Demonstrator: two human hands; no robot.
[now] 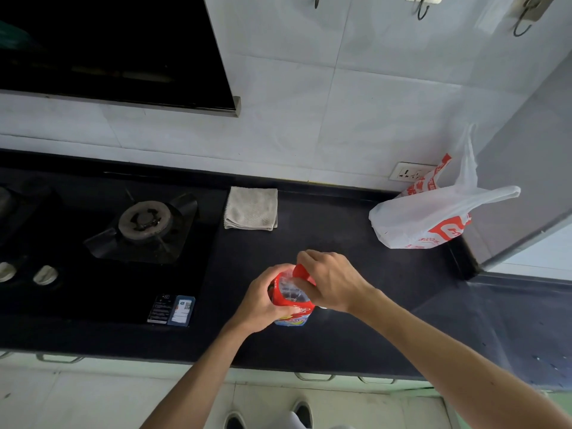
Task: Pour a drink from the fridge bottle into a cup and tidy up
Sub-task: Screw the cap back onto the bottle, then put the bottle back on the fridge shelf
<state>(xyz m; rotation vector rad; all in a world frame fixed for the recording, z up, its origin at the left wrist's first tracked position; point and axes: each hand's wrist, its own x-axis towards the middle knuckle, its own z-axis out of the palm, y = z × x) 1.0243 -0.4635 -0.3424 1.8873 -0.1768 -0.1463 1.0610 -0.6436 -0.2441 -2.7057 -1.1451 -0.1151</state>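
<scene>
A clear plastic bottle (pixel 292 300) with a red label stands upright on the dark countertop (pixel 356 335), seen from above. My left hand (pixel 263 300) grips its body from the left side. My right hand (pixel 329 281) is curled over the top of the bottle, fingers around its red cap (pixel 301 271). The neck is mostly hidden under my right hand. No cup is in view.
A folded grey cloth (pixel 251 209) lies at the back of the counter. A gas stove with a burner (pixel 145 222) and knobs (pixel 45 274) fills the left. A white and red plastic bag (pixel 433 215) sits at the back right near a wall socket (pixel 408 172).
</scene>
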